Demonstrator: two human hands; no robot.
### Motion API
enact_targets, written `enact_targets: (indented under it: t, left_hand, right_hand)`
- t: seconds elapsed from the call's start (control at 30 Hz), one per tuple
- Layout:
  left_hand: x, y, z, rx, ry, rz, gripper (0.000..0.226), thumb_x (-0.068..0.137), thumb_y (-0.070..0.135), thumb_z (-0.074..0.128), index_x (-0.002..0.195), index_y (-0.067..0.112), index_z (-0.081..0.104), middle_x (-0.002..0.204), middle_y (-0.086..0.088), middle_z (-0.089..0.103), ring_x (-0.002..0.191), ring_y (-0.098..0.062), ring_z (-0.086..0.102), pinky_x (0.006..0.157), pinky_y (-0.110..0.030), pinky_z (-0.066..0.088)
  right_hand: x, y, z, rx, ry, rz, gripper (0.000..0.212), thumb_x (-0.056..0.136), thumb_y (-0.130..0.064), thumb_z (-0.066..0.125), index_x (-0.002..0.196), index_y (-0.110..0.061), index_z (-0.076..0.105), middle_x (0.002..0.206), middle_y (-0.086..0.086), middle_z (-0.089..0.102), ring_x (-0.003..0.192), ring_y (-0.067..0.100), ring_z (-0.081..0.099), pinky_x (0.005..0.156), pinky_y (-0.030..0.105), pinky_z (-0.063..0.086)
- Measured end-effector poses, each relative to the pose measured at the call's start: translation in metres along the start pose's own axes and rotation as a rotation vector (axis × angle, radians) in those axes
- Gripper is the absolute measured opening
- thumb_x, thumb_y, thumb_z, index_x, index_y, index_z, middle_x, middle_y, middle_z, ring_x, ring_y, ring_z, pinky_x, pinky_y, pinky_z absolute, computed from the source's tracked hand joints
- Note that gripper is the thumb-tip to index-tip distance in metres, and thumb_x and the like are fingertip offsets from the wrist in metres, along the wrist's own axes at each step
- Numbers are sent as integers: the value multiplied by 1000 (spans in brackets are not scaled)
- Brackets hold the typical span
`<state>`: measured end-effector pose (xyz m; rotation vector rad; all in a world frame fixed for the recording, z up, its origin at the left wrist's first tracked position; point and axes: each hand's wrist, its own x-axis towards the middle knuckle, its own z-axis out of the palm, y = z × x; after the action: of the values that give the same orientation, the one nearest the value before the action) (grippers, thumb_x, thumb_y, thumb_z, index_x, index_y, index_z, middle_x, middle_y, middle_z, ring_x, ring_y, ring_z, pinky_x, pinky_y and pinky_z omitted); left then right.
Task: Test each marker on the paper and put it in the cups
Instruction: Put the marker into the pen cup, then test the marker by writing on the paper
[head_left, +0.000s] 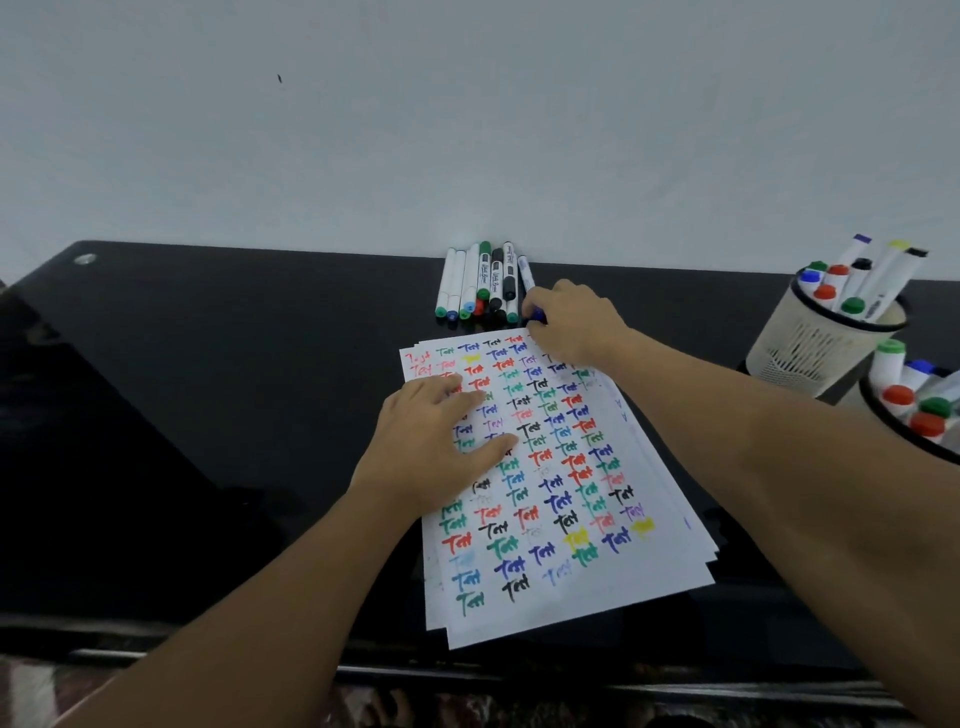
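A stack of white paper (566, 592) covered in coloured "Test" marks lies on the black table (208, 415). My left hand (434, 447) rests flat on the sheet's left side, fingers straight. At the paper's far edge my right hand (569, 325) curls round a blue marker (528, 280), whose white barrel sticks out toward the wall. A row of several markers (480, 283) lies against the wall just left of it. Two mesh cups (815, 345) (919, 436) at the right hold several markers.
A pale wall (467, 130) rises directly behind the table. The table's front edge (467, 670) runs below the paper, with patterned floor under it. A small round metal fitting (85, 258) sits at the far left corner.
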<state>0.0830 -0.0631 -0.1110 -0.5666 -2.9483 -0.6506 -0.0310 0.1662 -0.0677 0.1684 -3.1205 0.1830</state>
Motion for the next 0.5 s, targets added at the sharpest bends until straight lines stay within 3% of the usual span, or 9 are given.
enact_targets:
  t: [0.07, 0.27, 0.4, 0.5]
  left_hand:
    - [0, 1, 0, -1, 2, 0, 79, 83, 83, 47, 146, 35, 51, 156, 10, 39, 147, -11, 27, 123, -42, 19]
    - [1, 0, -1, 0, -16, -11, 79, 84, 83, 45, 147, 36, 49, 157, 11, 38, 147, -11, 27, 123, -43, 20]
    - [1, 0, -1, 1, -10, -9, 76, 86, 81, 47, 147, 36, 50, 157, 10, 39, 146, -12, 28, 123, -43, 21]
    - [2, 0, -2, 3, -20, -15, 76, 86, 81, 46, 147, 36, 49, 157, 10, 39, 147, -13, 28, 123, -45, 21]
  right_hand:
    - [-2, 0, 0, 10, 47, 4, 16, 103, -39, 54, 116, -28, 55, 113, 4, 55, 99, 26, 56, 88, 46, 51]
    - [-18, 3, -7, 162, 355, -32, 11, 104, -19, 55, 107, -17, 44, 91, 7, 59, 75, 25, 56, 67, 44, 52]
    - [-34, 8, -14, 233, 450, -122, 13, 103, -16, 58, 116, -13, 60, 101, 2, 60, 88, 20, 56, 80, 41, 53]
    - [-49, 13, -18, 188, 562, -193, 19, 104, -20, 63, 119, -11, 67, 115, 7, 56, 100, 20, 53, 85, 35, 53]
